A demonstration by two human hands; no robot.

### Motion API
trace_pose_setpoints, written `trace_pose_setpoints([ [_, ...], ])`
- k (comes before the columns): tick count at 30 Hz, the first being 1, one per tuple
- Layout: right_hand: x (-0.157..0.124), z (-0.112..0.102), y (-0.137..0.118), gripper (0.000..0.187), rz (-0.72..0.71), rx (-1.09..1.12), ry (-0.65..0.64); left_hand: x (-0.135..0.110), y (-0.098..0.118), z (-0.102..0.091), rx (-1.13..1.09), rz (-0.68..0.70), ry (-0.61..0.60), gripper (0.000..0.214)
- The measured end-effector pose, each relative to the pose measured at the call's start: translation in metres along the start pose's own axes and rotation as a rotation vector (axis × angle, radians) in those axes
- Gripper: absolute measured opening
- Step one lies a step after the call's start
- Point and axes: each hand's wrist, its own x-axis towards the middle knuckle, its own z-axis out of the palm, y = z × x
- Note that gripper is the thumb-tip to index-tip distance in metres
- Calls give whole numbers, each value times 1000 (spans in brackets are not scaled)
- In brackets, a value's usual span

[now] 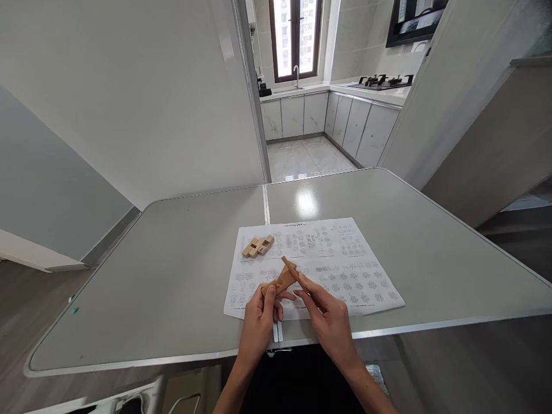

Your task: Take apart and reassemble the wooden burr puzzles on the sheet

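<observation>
Left hand: you pinch the lower-left end of a brown puzzle piece between thumb and fingers. Right hand: fingertips at its right edge, seemingly pinching; detail too small. You hold it over the printed sheet. Wooden blocks lie at the sheet's upper left, grey table beneath.

Beyond the grey table, white kitchen cupboards edge a shiny tiled floor below a bright, tall, dark-framed window.
</observation>
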Motion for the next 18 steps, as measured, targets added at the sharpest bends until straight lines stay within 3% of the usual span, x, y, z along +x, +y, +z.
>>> trace_pose_setpoints([
  [11, 2, 0, 0, 32, 24, 38, -25, -2, -2, 1, -13, -5, 28, 42],
  [18, 9, -4, -8, 36, 183, 239, -90, -4, -3, -3, -34, 28, -13, 41],
])
